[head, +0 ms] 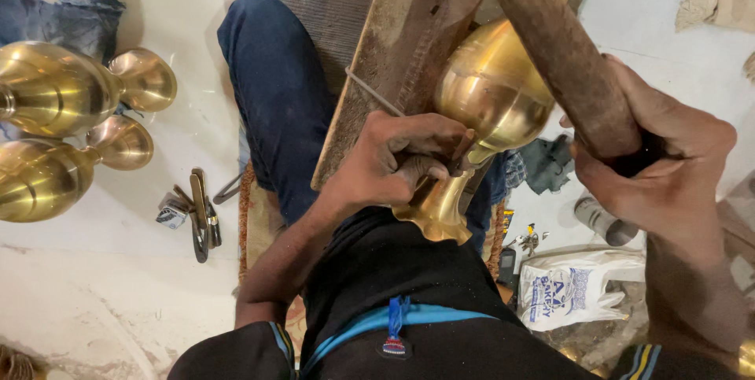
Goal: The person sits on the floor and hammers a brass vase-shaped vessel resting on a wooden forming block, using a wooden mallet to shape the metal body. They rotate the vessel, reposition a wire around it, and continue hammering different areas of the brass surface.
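Brass dominates the head view: a rounded, polished golden brass vessel with a narrow neck and flared foot [491, 93] lies tilted against a long, worn wooden plank [393, 49] that slants over the person's blue-trousered knee [275, 89].

The left hand [393, 160] is closed around the vessel's neck just above the flared foot, and its fingers pinch a thin dark metal tool [460, 153] against the brass there. The right hand [657, 156], to the right of the vessel, is wrapped tight around the end of a thick, rusty brown cylindrical handle [562, 49] that runs up and across, passing over the upper right of the vessel's round body. Whether that handle touches the brass cannot be told.

Left of the vessel, well apart on the pale floor [118, 285], lie two more golden brass vessels [55, 136] with flared feet, on their sides. Nearer the vessel, beside the knee, sits a small heap of dark metal hand tools [197, 211]. Lower right of the vessel lies a white printed plastic bag [570, 289], and above it a grey cylinder [602, 223].
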